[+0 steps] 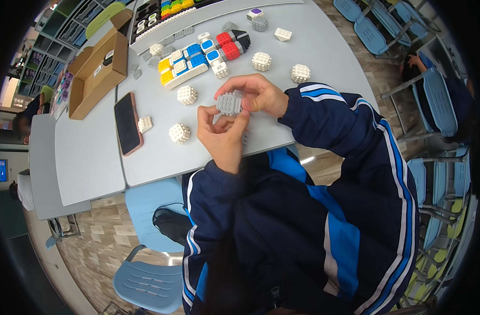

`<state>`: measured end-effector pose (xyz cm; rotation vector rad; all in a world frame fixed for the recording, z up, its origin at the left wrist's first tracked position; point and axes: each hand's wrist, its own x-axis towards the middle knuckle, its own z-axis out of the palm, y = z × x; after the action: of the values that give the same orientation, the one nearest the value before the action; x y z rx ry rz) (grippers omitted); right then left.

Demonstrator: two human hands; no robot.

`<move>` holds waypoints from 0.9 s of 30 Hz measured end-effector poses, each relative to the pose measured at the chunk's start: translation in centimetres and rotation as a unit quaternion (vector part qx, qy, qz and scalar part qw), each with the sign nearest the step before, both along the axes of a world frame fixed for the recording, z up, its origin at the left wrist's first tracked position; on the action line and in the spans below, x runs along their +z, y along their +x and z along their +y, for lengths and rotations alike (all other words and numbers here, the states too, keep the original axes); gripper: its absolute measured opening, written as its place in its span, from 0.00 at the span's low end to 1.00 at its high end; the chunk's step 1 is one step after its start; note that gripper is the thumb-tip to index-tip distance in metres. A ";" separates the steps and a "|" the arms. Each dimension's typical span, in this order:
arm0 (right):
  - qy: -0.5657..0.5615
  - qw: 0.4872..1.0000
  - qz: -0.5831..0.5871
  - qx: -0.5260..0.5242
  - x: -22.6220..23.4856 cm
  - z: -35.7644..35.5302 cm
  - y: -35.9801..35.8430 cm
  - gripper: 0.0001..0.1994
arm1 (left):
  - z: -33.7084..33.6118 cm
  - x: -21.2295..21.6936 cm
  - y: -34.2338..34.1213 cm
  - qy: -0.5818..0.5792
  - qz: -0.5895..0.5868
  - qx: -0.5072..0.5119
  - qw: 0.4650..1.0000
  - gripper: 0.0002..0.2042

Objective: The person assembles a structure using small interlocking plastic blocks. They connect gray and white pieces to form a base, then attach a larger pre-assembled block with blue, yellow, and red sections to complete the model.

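Note:
Between my two hands, a little above the table's near edge, is a grey studded building block (229, 104). My left hand (224, 134) has its thumb and fingers closed on the block's lower left side. From the right, my right hand (261, 97) pinches its other side. Part of another grey piece shows under my hands, mostly hidden. Several white studded blocks lie around them: one block (179, 133) left of my left hand, another block (187, 95) farther up, and a third block (261, 61) beyond my right hand.
Farther back lies a built model (198, 59) of yellow, white, blue, red and black blocks. A dark phone (128, 123) rests at left, touching a white piece (145, 124). Behind it stands an open cardboard box (88, 89). A tray (161, 23) of coloured blocks borders the far side. Blue chairs (151, 278) surround the table.

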<state>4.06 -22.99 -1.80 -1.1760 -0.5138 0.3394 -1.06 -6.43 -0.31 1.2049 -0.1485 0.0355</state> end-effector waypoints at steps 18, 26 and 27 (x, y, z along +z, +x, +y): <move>-0.025 0.997 -0.068 0.011 1.3 0.2 0.4 0.37 | -0.1 0.1 -0.5 0.022 -0.024 0.030 0.999 0.21; -0.045 0.990 -0.106 -0.079 2.3 0.2 0.1 0.29 | 0.2 0.2 -0.2 -0.028 -0.020 0.052 0.998 0.19; -0.050 0.988 -0.103 -0.107 2.4 0.1 0.1 0.27 | 0.5 0.1 -0.1 -0.053 -0.006 0.050 0.997 0.17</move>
<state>4.16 -22.90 0.58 -1.3589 -0.5486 0.0602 -1.18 -5.95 -0.20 1.1048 -0.0957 0.1356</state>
